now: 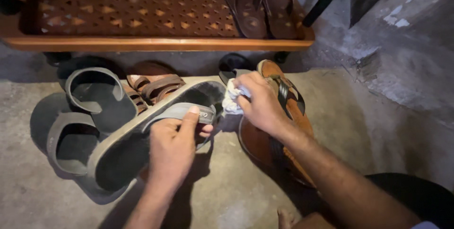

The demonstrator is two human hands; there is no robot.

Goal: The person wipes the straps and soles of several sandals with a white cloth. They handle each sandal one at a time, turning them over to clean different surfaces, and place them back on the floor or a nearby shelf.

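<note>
Grey rubber sandal [156, 129], one piece, tilted up off the concrete floor [227, 196] at the middle of my view. My left hand [172, 151] grips it across the strap, thumb pressed on top, fingers curled beneath. My right hand [260, 103] is closed around a bunched white cloth [231, 100], which touches the sandal's toe end.

Second grey sandal [71, 129], lying flat on the floor just to the left, partly under the held one. Brown strapped sandal [153, 87], behind the grey ones, partly hidden. Tan leather sandal with dark straps [283, 115], on the floor under my right wrist and forearm. Dark sandal [234, 66], just behind the cloth, mostly hidden.

Wooden shoe rack shelf [156, 44], perforated brown surface, across the top of my view. Pair of brown slippers [262, 4] resting at its right end.
</note>
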